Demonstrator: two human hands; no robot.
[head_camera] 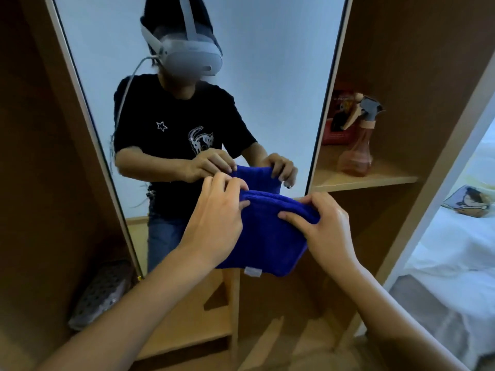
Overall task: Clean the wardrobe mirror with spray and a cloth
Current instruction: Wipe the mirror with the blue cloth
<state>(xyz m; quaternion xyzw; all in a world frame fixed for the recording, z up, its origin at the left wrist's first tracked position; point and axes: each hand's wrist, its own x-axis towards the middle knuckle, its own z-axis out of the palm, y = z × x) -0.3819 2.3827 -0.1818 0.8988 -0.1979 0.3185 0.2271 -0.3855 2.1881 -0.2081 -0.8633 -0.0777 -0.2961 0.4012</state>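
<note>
Both hands, left [217, 218] and right [325, 226], raised together, fingers curled, pinching.

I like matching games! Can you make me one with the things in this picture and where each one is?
Things:
1. cloth
2. spray bottle
3. shoe
4. mirror

Places:
A. wardrobe floor, lower left
B. held in both hands
C. on the wardrobe door
D. on the shelf, right side

Pairs: 1-B, 2-D, 3-A, 4-C
</note>
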